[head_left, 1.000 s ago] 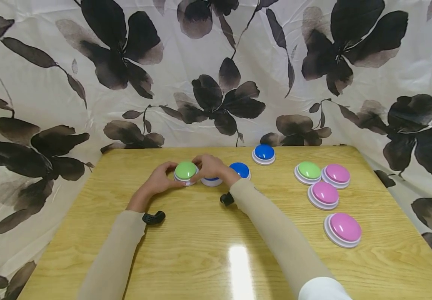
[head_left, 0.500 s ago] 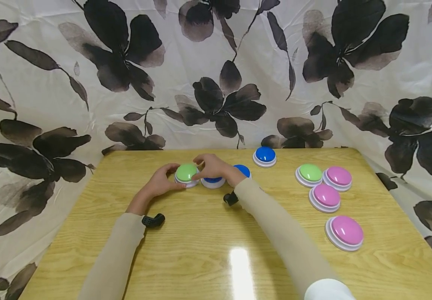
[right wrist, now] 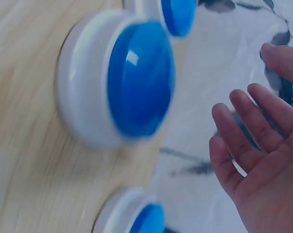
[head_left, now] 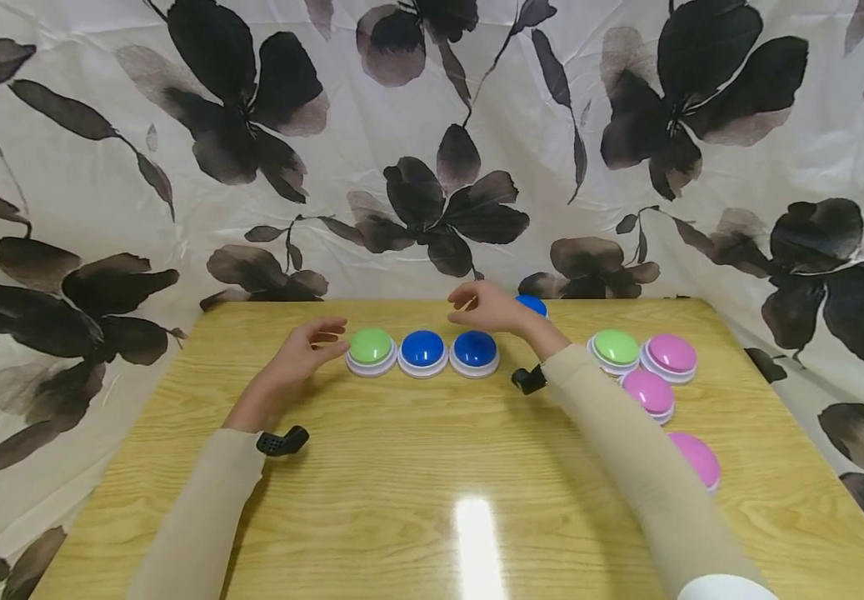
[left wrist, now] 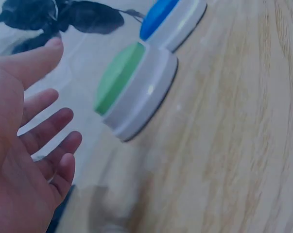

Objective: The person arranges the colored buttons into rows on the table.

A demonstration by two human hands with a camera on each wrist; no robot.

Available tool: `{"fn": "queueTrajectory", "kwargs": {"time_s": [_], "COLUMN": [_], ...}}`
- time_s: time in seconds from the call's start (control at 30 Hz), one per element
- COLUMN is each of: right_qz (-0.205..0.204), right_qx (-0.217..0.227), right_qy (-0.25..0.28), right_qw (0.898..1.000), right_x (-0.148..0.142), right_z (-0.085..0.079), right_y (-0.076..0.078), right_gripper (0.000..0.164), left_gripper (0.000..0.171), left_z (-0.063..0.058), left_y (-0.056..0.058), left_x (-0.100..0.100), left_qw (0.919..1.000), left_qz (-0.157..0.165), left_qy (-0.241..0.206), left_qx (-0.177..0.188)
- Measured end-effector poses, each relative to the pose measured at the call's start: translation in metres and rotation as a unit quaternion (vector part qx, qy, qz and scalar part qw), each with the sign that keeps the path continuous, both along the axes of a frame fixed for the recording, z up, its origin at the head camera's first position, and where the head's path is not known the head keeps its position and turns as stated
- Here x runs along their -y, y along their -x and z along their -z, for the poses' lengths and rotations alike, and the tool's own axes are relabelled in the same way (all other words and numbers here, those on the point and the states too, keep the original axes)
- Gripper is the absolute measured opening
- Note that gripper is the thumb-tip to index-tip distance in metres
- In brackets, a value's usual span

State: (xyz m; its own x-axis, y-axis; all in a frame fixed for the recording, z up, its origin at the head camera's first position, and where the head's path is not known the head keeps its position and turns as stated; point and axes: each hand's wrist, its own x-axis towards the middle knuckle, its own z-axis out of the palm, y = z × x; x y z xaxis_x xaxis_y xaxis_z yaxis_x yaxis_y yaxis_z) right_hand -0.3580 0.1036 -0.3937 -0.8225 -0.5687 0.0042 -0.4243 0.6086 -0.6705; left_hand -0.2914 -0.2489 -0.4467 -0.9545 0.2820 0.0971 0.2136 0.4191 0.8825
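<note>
A green button [head_left: 370, 347] and two blue buttons [head_left: 422, 351] [head_left: 475, 351] stand side by side in a row on the wooden table [head_left: 402, 467]. My left hand [head_left: 312, 346] hovers open just left of the green button [left wrist: 127, 90], fingers spread, touching nothing. Farther back, my right hand [head_left: 482, 305] is open in the air, partly covering a third blue button [head_left: 532, 303]. The right wrist view shows a large blue button [right wrist: 131, 80] beside my open right hand [right wrist: 253, 145].
At the right stand a second green button [head_left: 616, 347] and three pink buttons [head_left: 671, 354] [head_left: 649, 392] [head_left: 696, 458]; my right sleeve hides part of the nearest one. A flowered cloth [head_left: 432, 150] hangs behind the table.
Both hands have let go of the green and blue buttons. The left hand drew back to the left. The right hand rose and moved right toward the far blue button.
</note>
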Motion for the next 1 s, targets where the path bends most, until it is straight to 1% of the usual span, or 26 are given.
{"fn": "queueTrajectory", "kwargs": {"time_s": [0.13,0.23,0.33,0.4,0.43,0.5,0.63,0.67,0.7,0.83,1.0], "right_qz": [0.017,0.027,0.034,0.037,0.039,0.045,0.061,0.064,0.067,0.079,0.099], "right_qx": [-0.020,-0.037,-0.045,-0.042,-0.042,-0.041,-0.043,-0.043,-0.042,-0.030,-0.013], "right_qy": [-0.004,-0.003,-0.001,0.003,0.004,0.003,0.001,0.002,0.005,0.022,0.028], "right_qw": [1.000,0.999,0.998,0.998,0.998,0.998,0.997,0.997,0.997,0.996,0.995], "right_x": [-0.029,-0.048,-0.064,-0.074,-0.080,-0.090,-0.108,-0.113,-0.117,-0.130,-0.139], "right_z": [0.000,-0.003,-0.007,-0.010,-0.010,-0.011,-0.010,-0.010,-0.010,-0.009,-0.006], "right_y": [-0.006,-0.009,-0.011,-0.013,-0.013,-0.014,-0.018,-0.019,-0.020,-0.023,-0.026], "right_gripper": [0.039,0.037,0.035,0.035,0.035,0.036,0.038,0.038,0.037,0.037,0.036], "left_gripper": [0.048,0.043,0.039,0.038,0.037,0.036,0.035,0.035,0.035,0.034,0.033], "left_z": [-0.008,-0.014,-0.020,-0.024,-0.029,-0.031,-0.031,-0.027,-0.028,-0.027,-0.023], "left_y": [-0.007,-0.011,-0.015,-0.018,-0.022,-0.024,-0.025,-0.022,-0.022,-0.023,-0.020], "left_x": [-0.003,-0.005,-0.007,-0.008,-0.011,-0.013,-0.021,-0.023,-0.026,-0.040,-0.058], "left_qw": [0.9994,0.9987,0.9978,0.9974,0.9973,0.9972,0.9969,0.9967,0.9966,0.9961,0.9951], "left_qz": [0.011,0.019,0.026,0.033,0.037,0.043,0.051,0.052,0.054,0.061,0.069], "left_qy": [0.023,0.030,0.035,0.036,0.037,0.038,0.043,0.045,0.046,0.049,0.060], "left_qx": [-0.022,-0.037,-0.050,-0.054,-0.052,-0.048,-0.042,-0.044,-0.043,-0.040,-0.035]}}
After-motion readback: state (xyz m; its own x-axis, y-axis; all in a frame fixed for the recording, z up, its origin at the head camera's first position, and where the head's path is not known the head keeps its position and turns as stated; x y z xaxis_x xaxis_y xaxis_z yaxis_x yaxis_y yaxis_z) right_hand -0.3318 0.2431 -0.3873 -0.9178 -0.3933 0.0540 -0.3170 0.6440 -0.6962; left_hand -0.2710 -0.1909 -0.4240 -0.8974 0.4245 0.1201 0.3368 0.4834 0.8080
